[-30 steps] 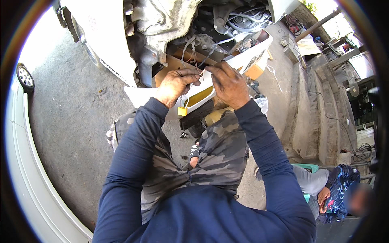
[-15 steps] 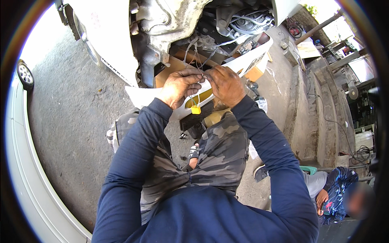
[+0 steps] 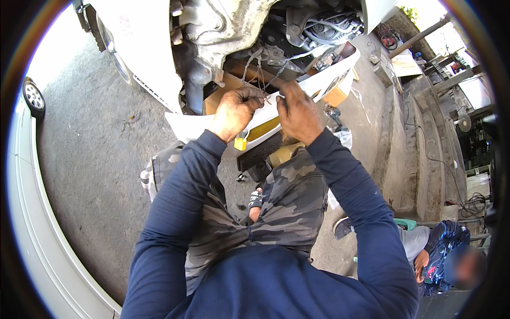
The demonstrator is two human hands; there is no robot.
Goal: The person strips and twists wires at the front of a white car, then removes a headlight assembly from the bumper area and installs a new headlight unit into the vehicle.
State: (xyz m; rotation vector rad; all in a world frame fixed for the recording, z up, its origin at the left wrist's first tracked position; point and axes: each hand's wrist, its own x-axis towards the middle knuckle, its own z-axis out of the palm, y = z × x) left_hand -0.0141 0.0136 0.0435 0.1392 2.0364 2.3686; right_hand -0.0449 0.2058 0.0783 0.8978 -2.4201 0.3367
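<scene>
- Pinching a thin wire [image 3: 268, 100] between thumb and forefinger, the left hand [image 3: 234, 114] seems to steady its tip toward the other hand; twelve o'clock here is straight ahead of the person.
- At three o'clock from it, the right hand [image 3: 302, 115] has curled fingers, thumb near forefinger; whether a strand sits between them I cannot tell.
- The other wires [image 3: 246, 68] come down from twelve o'clock, out of the exposed parts of the car [image 3: 138, 42]; the hands are probably held this far forward because the leads are short.
- At about six o'clock from the left hand hangs the yellow plug [image 3: 240, 143], apparently ungripped, which would leave the fingertips free for finer work.
- The white bumper [image 3: 340, 74] slants beneath the hands, from nine o'clock up toward two, detached enough, it seems, to give reach to the wiring.
- Both sleeves [image 3: 178, 196] rise from seven and five o'clock, converging at the wire, likely so each hand can steady against the other.
- A brown box [image 3: 333, 97] sits at two o'clock, close by the bumper; its purpose is unclear.
</scene>
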